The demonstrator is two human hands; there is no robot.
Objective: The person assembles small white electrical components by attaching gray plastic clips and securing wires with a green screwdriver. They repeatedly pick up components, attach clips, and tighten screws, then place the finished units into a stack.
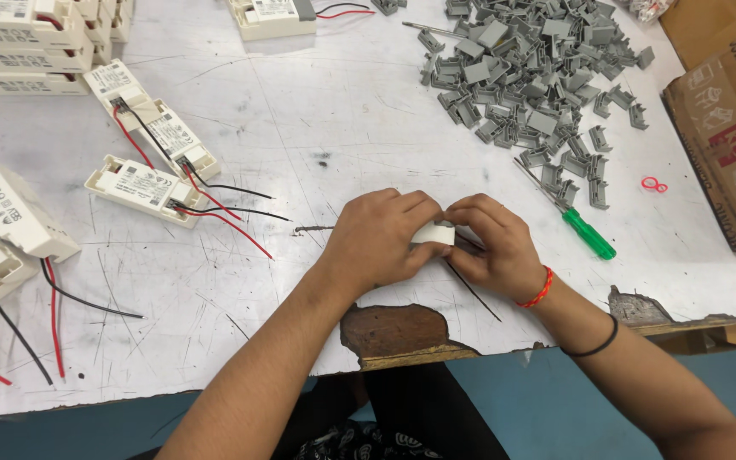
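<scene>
Chipped desk (pixel 402 336) edge nearest, bare wood showing. Just beyond, left hand (pixel 376 238) and right hand (pixel 491 247) pressed together around small white box (pixel 434 232), pinched between fingertips, long axis left to right, both equally near. Green screwdriver (pixel 588 234) right of hands; grey clips (pixel 530 77) heaped beyond.

Matt white plastic casing (pixel 433 232); scratched, chipped painted wooden table (pixel 317 128).

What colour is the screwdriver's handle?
Green. The screwdriver lies on the table in the head view, right of the hands.
</scene>
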